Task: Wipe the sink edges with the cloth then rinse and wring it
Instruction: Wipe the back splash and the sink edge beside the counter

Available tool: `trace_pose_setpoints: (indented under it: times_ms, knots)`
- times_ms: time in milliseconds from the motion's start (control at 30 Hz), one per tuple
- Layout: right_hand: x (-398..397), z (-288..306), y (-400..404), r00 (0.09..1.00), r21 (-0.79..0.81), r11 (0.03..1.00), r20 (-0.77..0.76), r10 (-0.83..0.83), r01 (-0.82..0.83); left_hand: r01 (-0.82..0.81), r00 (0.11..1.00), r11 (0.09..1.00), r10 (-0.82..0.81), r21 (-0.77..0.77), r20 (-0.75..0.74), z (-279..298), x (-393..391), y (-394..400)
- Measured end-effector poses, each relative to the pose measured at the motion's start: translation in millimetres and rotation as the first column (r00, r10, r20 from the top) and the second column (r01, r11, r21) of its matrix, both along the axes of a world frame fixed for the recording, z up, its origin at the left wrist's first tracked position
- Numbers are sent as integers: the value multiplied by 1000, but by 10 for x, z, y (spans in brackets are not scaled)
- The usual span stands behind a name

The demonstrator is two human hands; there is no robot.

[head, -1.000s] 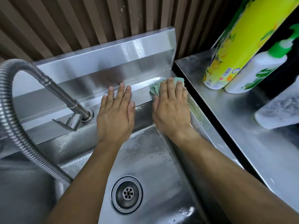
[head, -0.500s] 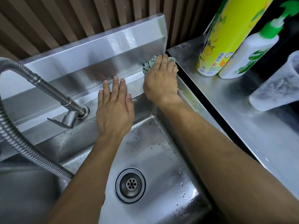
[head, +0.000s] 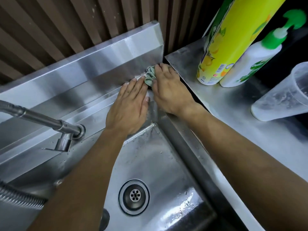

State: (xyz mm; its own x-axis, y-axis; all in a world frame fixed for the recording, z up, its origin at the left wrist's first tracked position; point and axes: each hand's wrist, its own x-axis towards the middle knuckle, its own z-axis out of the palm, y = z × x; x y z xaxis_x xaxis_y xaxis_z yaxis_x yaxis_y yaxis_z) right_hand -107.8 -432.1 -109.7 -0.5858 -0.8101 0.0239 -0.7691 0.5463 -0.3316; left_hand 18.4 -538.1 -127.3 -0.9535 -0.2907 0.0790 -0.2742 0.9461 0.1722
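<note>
Cloth [head: 149,77], green, bunched in back right corner of sink [head: 103,104] ledge; right hand [head: 168,90] presses it, fingers flat. Left hand [head: 129,105] flat on ledge beside it, fingertips touching cloth.

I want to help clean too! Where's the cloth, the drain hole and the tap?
cloth [head: 149,77], head view, bunched green folds between the hands.
drain [head: 134,195], head view, middle of the strainer.
tap [head: 64,142], head view, its lever handle body.

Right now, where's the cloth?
In the head view, the cloth sits bunched in the sink's back right corner, under the right hand, against the backsplash, with the left hand's fingertips beside it.
</note>
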Motion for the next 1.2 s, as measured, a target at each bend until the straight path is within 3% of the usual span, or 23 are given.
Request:
trace_pose_setpoints:
  times_ms: [233,400,533,733,900,1100,1200]
  knots:
    - [192,-29,501,979,55,991,-161,126,-118,5,1000,1000,-5,-11,2,-13,-19,-10]
    - [824,-36,994,986,72,995,-159,-59,71,-9,1000,1000,9,-15,21,-32,-33,1]
    - [915,-76,541,954,51,965,-178,-243,255,12,1000,1000,-12,24,6,57,-115,28]
    - [728,-127,322,945,1,954,-140,-296,299,195,980,981,-193,-25,51,64,-207,-195]
    - [1311,-104,868,889,-29,893,-81,-450,449,184,981,982,-181,-46,66,58,-193,-166]
    - [850,-128,276,866,-93,869,-75,-494,487,199,980,980,-199,2,-7,125,-394,-53]
    - [1000,-169,444,859,-111,864,-105,-501,491,217,975,976,-217,7,39,83,-402,-97]
